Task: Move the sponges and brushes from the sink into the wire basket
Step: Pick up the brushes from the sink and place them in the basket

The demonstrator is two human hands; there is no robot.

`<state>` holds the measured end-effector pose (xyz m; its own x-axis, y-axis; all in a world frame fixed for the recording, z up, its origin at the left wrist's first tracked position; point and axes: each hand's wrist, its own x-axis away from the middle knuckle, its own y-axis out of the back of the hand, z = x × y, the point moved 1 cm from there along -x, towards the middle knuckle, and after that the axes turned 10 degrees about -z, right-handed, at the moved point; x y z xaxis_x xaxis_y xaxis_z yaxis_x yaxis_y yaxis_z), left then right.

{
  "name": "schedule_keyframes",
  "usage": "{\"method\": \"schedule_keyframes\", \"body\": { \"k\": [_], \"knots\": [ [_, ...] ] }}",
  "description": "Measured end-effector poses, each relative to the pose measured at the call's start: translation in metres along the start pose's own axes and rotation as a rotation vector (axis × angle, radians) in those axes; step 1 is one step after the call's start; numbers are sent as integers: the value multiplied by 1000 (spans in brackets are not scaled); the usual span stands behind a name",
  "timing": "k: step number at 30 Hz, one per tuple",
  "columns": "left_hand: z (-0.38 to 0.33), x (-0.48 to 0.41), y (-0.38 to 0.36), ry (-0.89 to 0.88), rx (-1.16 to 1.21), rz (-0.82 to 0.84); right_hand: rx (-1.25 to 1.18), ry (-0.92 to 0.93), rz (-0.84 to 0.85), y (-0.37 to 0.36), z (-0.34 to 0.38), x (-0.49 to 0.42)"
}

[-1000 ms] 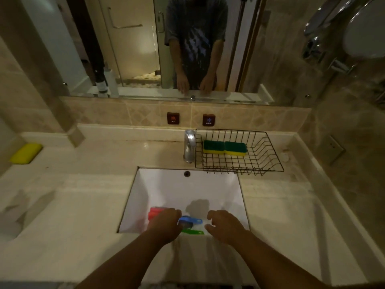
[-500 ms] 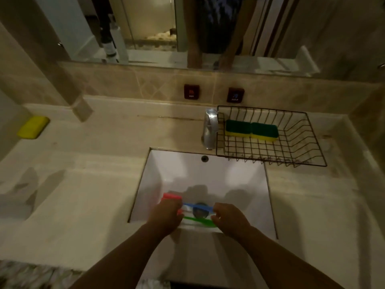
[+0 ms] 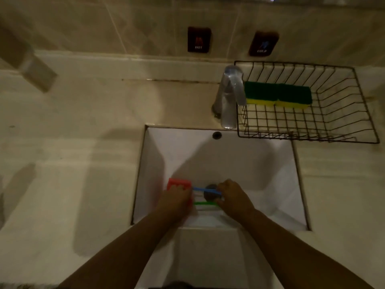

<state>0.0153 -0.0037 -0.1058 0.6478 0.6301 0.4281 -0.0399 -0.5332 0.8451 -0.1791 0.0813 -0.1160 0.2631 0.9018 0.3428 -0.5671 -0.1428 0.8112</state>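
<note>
Both of my hands are down in the white sink (image 3: 208, 151). My left hand (image 3: 177, 200) has its fingers curled over a red sponge (image 3: 177, 183) at the left of the sink floor. A blue brush (image 3: 203, 189) lies across the drain (image 3: 210, 192), and its right end disappears under the fingers of my right hand (image 3: 231, 197). A green brush (image 3: 205, 203) lies just in front of it between my hands. The black wire basket (image 3: 308, 140) sits on the counter behind the sink to the right and holds two green-and-yellow sponges (image 3: 261, 93) (image 3: 293, 95) side by side.
A chrome faucet (image 3: 229, 97) stands behind the sink, right against the basket's left side. Two dark hot and cold plates (image 3: 199, 39) are on the tiled wall. Beige stone counter (image 3: 83, 163) runs left and right of the sink.
The view has tilted down and closer to the sink. My hands have moved deeper into the basin, the left onto the red sponge, the right onto the end of the blue brush.
</note>
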Motion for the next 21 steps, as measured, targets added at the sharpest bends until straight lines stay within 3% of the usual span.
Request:
{"method": "schedule_keyframes", "body": {
  "k": [11, 21],
  "knots": [
    [4, -6, -21, 8, -22, -20, 154, 24, 61, -21, -11, -38],
    [3, -11, -26, 28, -34, 21, 106, 0, 25, -29, -22, -44]
  ]
}}
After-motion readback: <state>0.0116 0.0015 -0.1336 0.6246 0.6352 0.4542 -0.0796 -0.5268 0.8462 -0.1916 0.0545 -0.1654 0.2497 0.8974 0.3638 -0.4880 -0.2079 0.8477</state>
